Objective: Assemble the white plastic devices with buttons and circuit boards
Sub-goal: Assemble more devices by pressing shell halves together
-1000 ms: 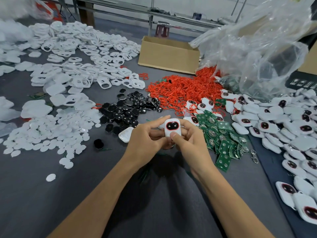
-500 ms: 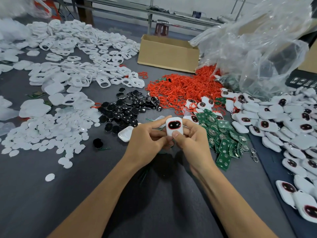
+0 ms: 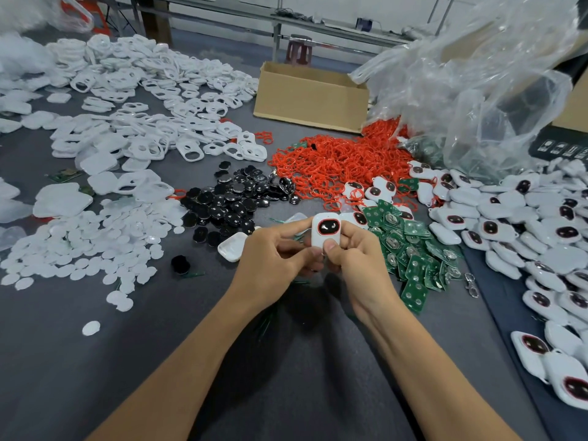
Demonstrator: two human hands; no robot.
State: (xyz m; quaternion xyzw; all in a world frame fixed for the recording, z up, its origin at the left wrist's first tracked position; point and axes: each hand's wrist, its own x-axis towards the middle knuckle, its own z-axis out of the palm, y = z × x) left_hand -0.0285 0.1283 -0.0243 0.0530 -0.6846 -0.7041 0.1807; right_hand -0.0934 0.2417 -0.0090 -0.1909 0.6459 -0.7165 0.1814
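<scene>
A: Entry one, the piece in work?

B: One white device, with a black button ringed in red, face up. It is held over the grey table and clasped from both sides. The left hand is curled round its left edge and the right hand round its right edge, with the right thumb pressed on the lower face. The step is judged to be the pressing-together of the shell.

A: Stock recorded around that device?

B: Just left of it, one open white shell is laid down. Left of it and a little beyond, black buttons are heaped. Well to its left, white discs are spread, and far beyond those, white frames. Just right of it, green circuit boards are piled, and further right, finished devices are stacked. Beyond it, red rings are heaped, then a cardboard box and a clear plastic bag are found.

A: Risks to be entered?

B: If thumb pressure is applied unevenly, one side alone may be snapped shut and a gap left. If the shell is squeezed askew, the red ring may be pinched out of its seat. Whether a board is seated inside cannot be told; if it is misplaced, the button may be left dead. If the hold is loosened carelessly, the device may be dropped among loose parts and mixed with unfinished stock.
</scene>
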